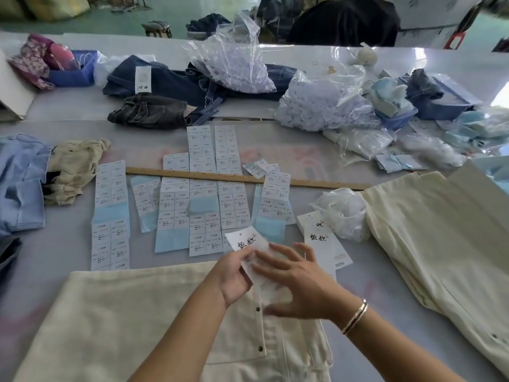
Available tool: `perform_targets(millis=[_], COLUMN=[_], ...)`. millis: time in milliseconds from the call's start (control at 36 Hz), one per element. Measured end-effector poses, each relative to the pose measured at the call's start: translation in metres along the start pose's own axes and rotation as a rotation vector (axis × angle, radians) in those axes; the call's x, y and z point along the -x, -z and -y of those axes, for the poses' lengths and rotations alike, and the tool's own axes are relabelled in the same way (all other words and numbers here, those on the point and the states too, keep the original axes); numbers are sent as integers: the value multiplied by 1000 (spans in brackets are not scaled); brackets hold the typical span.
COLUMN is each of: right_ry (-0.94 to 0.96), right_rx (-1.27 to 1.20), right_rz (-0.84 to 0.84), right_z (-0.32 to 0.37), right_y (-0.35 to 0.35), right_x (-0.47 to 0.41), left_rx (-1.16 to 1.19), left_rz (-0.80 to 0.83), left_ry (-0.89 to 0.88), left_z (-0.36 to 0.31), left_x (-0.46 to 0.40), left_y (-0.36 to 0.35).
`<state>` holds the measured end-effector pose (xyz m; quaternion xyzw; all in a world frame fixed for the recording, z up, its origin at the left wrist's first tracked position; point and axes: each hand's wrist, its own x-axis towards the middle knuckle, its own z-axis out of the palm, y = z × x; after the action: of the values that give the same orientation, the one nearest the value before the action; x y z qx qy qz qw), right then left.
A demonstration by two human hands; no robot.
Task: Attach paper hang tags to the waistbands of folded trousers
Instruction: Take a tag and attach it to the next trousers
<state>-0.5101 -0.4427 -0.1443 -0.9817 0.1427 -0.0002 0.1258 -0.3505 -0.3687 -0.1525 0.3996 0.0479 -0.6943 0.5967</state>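
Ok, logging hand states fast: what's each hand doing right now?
Left hand: pinching the white hang tag.
Right hand: open, fingers spread over the tag's lower part.

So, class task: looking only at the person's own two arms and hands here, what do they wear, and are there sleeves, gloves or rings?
Both forearms are bare, with no sleeves in view, and neither hand wears a glove. The right wrist carries a thin bangle, pale metal with a darker line along it. The left hand and wrist are unadorned. No ring shows on the right hand; its fingers are slightly blurred.
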Motion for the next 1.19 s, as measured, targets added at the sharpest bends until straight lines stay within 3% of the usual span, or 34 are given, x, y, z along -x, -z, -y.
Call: perform_targets(millis=[83, 167, 250, 333, 417, 583, 667, 806, 889, 972, 1056, 1111, 1194], right_ry=[106, 63, -251, -630, -832, -998, -1027, -1061, -1058, -1074, -1003, -883, -693], right_rx=[15, -76, -54, -57, -24, 181, 139, -312, -474, -369, -275, -568, -999], right_rz=[55, -39, -353, -506, -455, -161, -173, -539, -500, -443, -654, -791, -753], right_z=[-12, -35, -76, -122, -152, -166, -165, -169, -171, -171, -162, -150, -122], right_y=[-4, 1, 12, 32, 43, 24, 17, 27, 31, 37, 54, 69, 89], right_x=[21, 35, 31, 12, -11, -50, -53, -40, -29, -22, -18, -17, -17], left_rx=[17, 9, -56, -110, -177, -304, -338, -356, -365, -378, -435, -470, -450], left_rz=[-35, -69, -92, -124, -165, -285, -309, -297, -295, -259, -229, -195, -120], left_ry=[-4, -21, -55, -72, -94, -177, -207, -208, -190, -156, -174, -213, -240], left_z=[-5, -10, -16, -15, -11, -4, -6, -11, -7, -2, 1, 0, -7], left_x=[-4, -7, -8, -11, -14, -18, -16, -12, -12, -12, -12, -10, -4], left_y=[2, 3, 3, 0, -4, -11, -8, -2, -6, -14, -18, -19, -21])
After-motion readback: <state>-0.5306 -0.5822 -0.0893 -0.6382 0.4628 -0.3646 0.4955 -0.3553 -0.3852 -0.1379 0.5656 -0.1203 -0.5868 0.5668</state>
